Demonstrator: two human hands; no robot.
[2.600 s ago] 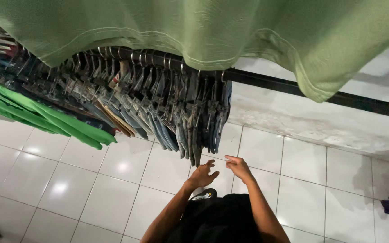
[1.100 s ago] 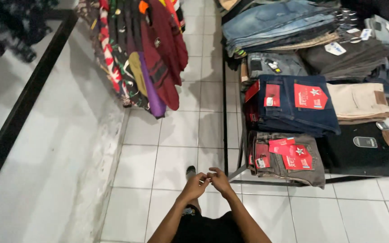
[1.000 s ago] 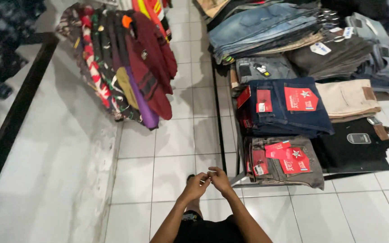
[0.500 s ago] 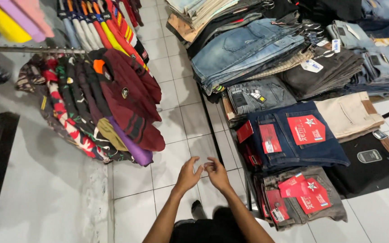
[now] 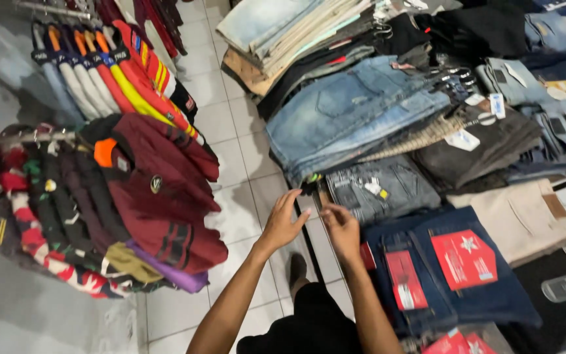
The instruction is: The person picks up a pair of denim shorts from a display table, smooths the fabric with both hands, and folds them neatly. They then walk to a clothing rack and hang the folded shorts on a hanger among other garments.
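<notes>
i see my left hand (image 5: 283, 223) held out over the white tiled floor (image 5: 230, 131), fingers spread and holding nothing. my right hand (image 5: 342, 229) is just beside it, fingers loosely open and also empty, its fingertips near the front edge of the folded grey jeans (image 5: 381, 190) on the display table; i cannot tell whether they touch. right of that hand lies a stack of dark blue jeans (image 5: 453, 275) with red paper tags (image 5: 463, 259). behind the grey pair sits a pile of light blue denim (image 5: 355, 115), and further back a heap of pale folded trousers (image 5: 296, 33). to the right i see beige trousers (image 5: 519, 219) and dark grey ones (image 5: 486, 147). left of my left hand a rack carries maroon shirts (image 5: 158, 190), with patterned dark garments (image 5: 40, 203) beside them and a row of striped red, yellow and blue tops (image 5: 106, 72) behind.
</notes>
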